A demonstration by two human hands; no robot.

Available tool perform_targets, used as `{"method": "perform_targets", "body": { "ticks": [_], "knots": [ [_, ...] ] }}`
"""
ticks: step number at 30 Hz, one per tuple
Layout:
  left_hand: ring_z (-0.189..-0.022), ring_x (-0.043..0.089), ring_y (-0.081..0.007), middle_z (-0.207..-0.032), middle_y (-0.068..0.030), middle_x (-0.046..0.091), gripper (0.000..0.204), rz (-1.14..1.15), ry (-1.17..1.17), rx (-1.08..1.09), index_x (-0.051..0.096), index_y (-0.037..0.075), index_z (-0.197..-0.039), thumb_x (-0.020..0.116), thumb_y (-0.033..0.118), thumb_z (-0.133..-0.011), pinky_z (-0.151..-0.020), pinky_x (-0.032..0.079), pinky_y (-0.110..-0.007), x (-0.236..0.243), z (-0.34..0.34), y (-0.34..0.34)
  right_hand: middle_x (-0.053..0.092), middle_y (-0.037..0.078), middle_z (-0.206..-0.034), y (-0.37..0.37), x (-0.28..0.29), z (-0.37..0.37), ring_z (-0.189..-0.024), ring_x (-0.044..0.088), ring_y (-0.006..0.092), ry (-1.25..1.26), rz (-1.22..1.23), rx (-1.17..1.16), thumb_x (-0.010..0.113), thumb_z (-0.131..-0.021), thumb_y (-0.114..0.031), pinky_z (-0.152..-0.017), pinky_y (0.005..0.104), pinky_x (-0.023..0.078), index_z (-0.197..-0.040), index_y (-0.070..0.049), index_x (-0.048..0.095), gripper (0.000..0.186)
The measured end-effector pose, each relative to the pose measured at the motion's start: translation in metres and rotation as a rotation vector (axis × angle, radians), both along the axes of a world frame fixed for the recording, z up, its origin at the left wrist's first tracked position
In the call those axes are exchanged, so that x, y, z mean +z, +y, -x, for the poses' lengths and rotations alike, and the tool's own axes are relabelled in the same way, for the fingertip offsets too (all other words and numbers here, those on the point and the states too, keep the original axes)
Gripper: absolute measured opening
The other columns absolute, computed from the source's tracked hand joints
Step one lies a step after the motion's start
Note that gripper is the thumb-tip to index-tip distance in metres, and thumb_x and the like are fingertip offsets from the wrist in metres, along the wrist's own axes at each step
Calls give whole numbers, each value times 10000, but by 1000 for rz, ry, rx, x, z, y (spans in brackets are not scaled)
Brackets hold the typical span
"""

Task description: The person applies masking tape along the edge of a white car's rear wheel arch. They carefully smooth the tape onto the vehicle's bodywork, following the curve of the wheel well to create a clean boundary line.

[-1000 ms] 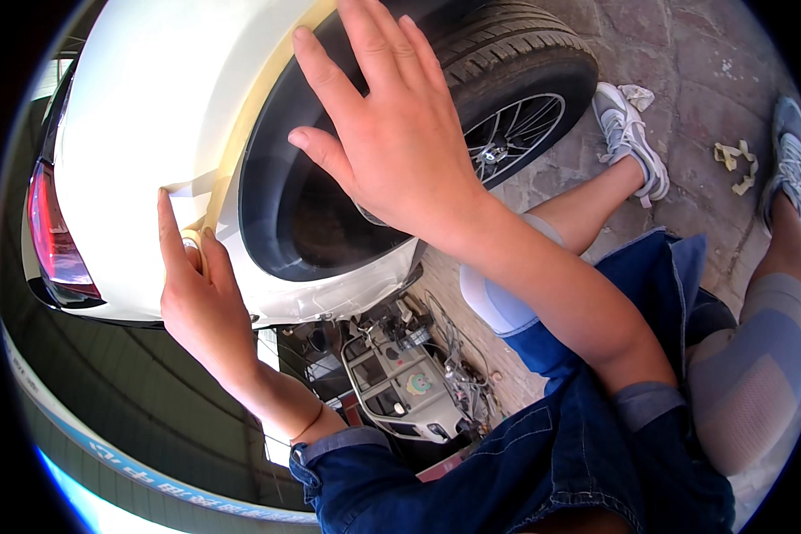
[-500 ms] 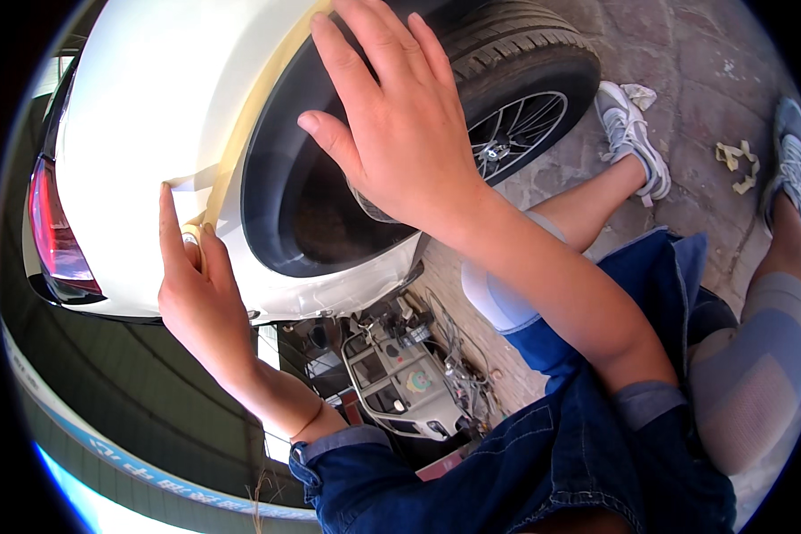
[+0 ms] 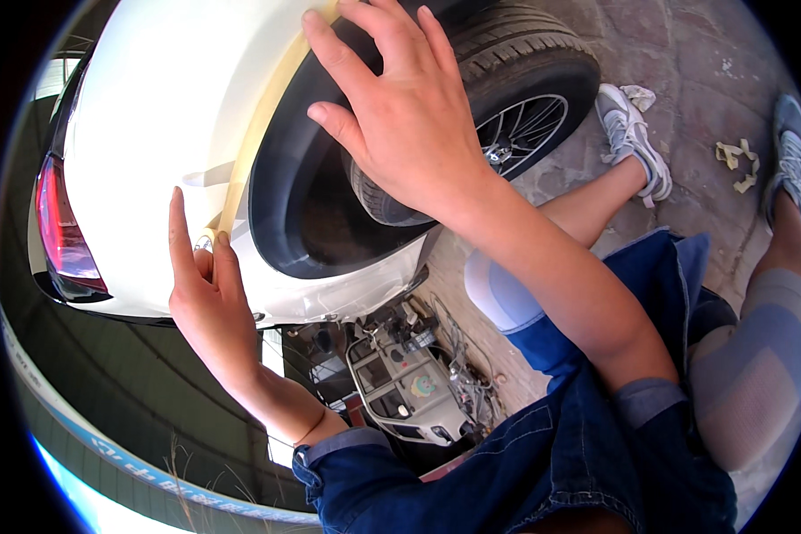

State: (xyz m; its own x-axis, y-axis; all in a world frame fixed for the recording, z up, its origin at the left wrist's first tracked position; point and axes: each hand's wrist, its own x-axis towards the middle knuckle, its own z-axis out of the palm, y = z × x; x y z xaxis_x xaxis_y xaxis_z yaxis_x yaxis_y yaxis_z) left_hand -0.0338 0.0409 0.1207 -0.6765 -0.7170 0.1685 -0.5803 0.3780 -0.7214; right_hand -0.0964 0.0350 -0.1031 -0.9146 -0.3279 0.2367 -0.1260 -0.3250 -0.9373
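A strip of pale yellow masking tape [image 3: 256,133] runs along the white car body panel [image 3: 165,107], beside the black wheel-arch trim [image 3: 271,191]. My left hand [image 3: 215,307] grips a small tape roll [image 3: 206,238], partly hidden by the fingers, at the strip's lower end. Its index finger points up the panel, near a shadow. My right hand [image 3: 409,133] lies across the arch with its fingers spread. The index fingertip is on or close to the upper part of the strip; exact contact cannot be told.
A tyre with a spoked wheel [image 3: 525,133] sits within the arch. The red tail light [image 3: 62,222] is at the left. Torn tape scraps [image 3: 737,165] lie on the stone paving between my shoes. A parked small vehicle [image 3: 409,383] stands behind, beside cables.
My left hand and the roll have shifted slightly right and down, and its index fingertip now sits farther from its shadow. My right fingers have dropped a little. The car appears slightly shifted right.
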Motion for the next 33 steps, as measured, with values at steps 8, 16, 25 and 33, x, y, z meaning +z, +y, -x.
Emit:
{"method": "perform_targets", "body": {
  "ticks": [8,16,25,33],
  "knots": [
    [-512,425,-134,-583,-54,474,591,86,-83,7,474,215,-1559,615,88,-999,-513,364,-329,-2,0,-7,408,239,-1481,0,1,0,-1444,372,411,8,-1,5,680,-965,-298,-1190,551,315,-1531,-52,436,664],
    [-488,477,-199,-586,-75,503,596,161,-204,-7,497,208,-1543,639,102,-974,-507,392,-377,-2,0,-9,320,328,-1546,-1,0,-6,-1470,339,449,-3,126,122,646,-996,-340,-1205,559,292,-1544,-30,404,674],
    [-505,425,-169,-590,-65,457,576,162,-197,-25,517,217,-1532,642,109,-980,-508,371,-360,-2,1,-9,452,251,-1511,-13,11,-28,-1450,392,395,-55,83,-92,795,-840,-366,-1208,524,290,-1394,-66,592,662],
    [-533,345,-115,-591,-41,392,561,176,-183,-33,510,242,-1540,633,128,-1005,-502,325,-321,-3,-3,-11,386,353,-1514,11,8,-6,-1447,372,469,63,-186,13,639,-992,-363,-1193,567,292,-1514,-46,457,638]
  ]
}}
